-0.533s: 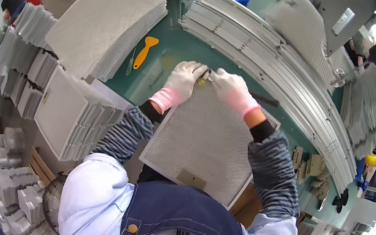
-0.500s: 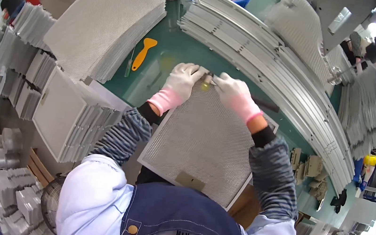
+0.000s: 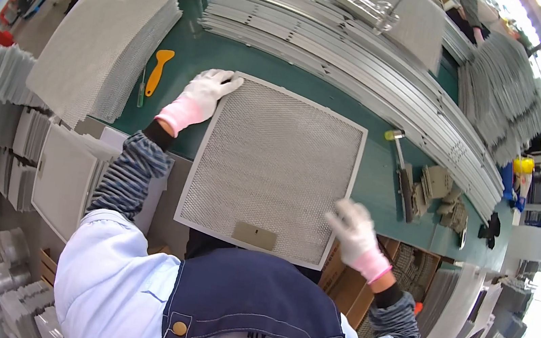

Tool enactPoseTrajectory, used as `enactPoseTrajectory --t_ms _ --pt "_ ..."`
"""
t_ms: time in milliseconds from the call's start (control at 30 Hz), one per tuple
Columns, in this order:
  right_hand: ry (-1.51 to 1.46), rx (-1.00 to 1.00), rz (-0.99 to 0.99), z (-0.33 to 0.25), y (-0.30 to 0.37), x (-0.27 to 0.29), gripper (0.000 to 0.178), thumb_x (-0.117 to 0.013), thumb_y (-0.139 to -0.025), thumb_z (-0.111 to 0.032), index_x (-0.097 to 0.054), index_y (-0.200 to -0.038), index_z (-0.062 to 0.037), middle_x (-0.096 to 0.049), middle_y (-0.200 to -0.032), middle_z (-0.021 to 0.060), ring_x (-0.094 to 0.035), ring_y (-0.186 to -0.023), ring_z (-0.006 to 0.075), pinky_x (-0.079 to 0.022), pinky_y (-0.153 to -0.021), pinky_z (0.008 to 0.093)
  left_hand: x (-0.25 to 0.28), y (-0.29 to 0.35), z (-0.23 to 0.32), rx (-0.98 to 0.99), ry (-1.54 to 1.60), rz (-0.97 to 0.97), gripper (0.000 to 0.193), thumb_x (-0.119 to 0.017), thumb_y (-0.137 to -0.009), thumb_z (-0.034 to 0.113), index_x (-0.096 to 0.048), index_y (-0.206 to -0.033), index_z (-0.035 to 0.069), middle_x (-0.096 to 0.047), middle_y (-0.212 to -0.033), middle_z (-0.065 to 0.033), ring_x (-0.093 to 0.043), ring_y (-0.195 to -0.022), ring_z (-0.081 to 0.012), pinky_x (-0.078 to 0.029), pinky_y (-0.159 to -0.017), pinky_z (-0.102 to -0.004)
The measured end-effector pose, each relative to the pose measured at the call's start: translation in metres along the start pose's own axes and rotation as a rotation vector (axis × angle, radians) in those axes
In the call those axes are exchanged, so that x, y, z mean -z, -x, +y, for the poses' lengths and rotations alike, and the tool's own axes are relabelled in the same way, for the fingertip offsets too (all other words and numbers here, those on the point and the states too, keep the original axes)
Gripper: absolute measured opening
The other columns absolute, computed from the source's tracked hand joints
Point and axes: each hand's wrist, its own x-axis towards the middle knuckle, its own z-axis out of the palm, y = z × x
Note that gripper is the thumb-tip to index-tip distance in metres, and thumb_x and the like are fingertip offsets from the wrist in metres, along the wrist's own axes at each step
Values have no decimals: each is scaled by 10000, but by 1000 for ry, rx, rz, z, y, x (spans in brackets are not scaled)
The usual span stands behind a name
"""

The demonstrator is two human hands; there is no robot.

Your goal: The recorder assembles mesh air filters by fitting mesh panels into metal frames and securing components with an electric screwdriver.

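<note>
A worker in white gloves steadies a square metal mesh filter (image 3: 275,166) lying flat at the near edge of a green workbench (image 3: 378,183). The left hand (image 3: 204,94) grips the filter's far left corner, fingers curled over the frame; the right hand (image 3: 354,226) rests at its near right corner, fingers loosely spread, gripping nothing. Long aluminium strips (image 3: 368,52) line the far edge, a stack of mesh sheets (image 3: 106,45) and a yellow-handled scraper (image 3: 157,70) sit to the left. Holding opposite corners should keep the frame square and level; an uneven pull could twist it.
</note>
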Motion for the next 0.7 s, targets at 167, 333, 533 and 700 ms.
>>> enactPoseTrajectory --t_ms 167,333,533,700 --pt "3 175 235 -9 3 3 489 -654 -648 -35 -611 -1132 -92 -565 -1221 162 -538 -1172 362 -421 -1001 522 -12 18 -15 -73 51 107 508 -515 -840 -50 -580 -1295 167 -542 -1314 -175 -507 -1233 -351 -388 -1071 -422" --pt "-372 -189 596 -17 -28 135 194 -546 -875 -85 -681 -953 31 -701 -953 109 -661 -897 193 -531 -786 324 68 20 29 48 858 -145 345 -623 -848 31 -610 -1183 -50 -670 -1100 -134 -609 -1047 -167 -463 -936 -278" --pt "-656 -474 364 79 -19 89 261 -667 -916 -215 -654 -1009 29 -665 -857 23 -573 -701 110 -486 -651 265 72 23 48 281 711 -85 279 -598 -932 112 -610 -1161 -47 -610 -816 -27 -457 -726 -61 -434 -670 -227" --pt "-1080 -537 446 87 -9 8 266 -627 -939 -142 -597 -1157 8 -620 -903 -12 -553 -812 75 -473 -720 231 75 17 97 14 889 230 257 -548 -964 147 -579 -1117 -56 -541 -715 -49 -453 -650 -81 -426 -617 -245"
